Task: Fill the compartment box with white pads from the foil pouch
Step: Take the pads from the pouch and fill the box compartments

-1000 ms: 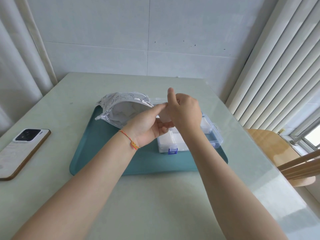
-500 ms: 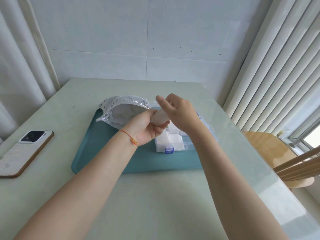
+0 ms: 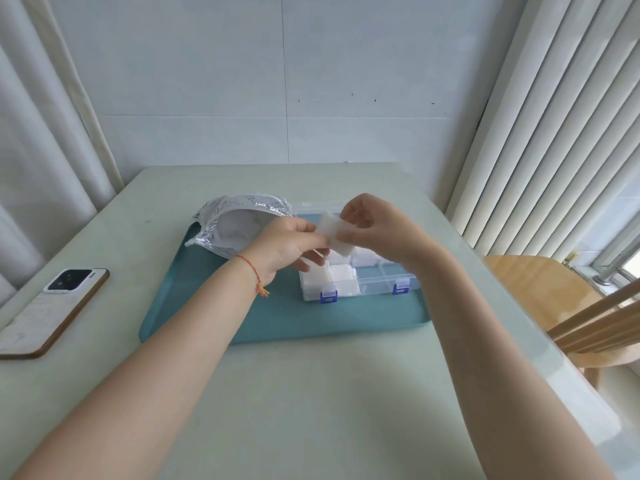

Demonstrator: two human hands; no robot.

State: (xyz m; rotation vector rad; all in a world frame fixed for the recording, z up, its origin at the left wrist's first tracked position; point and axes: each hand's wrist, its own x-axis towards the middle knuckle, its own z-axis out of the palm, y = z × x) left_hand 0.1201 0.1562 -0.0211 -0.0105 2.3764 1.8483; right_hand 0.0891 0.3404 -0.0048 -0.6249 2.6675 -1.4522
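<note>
A stack of white pads (image 3: pixel 330 228) is held in the air between both hands, just above the clear compartment box (image 3: pixel 381 284). My left hand (image 3: pixel 289 245) pinches its left end and my right hand (image 3: pixel 375 226) grips its right end. The box has blue latches and stands on the teal tray (image 3: pixel 242 306); its left compartments hold white pads (image 3: pixel 341 273), its right front ones look bare. The open foil pouch (image 3: pixel 235 223) lies at the tray's back left with more pads inside.
A phone (image 3: pixel 52 311) lies face down near the table's left edge. A wooden chair (image 3: pixel 554 306) stands to the right of the table. Curtains hang at the left and vertical blinds at the right.
Both hands have shifted slightly right and spread apart, so the pad stack now shows between them above the box. The camera tilted up a little.
</note>
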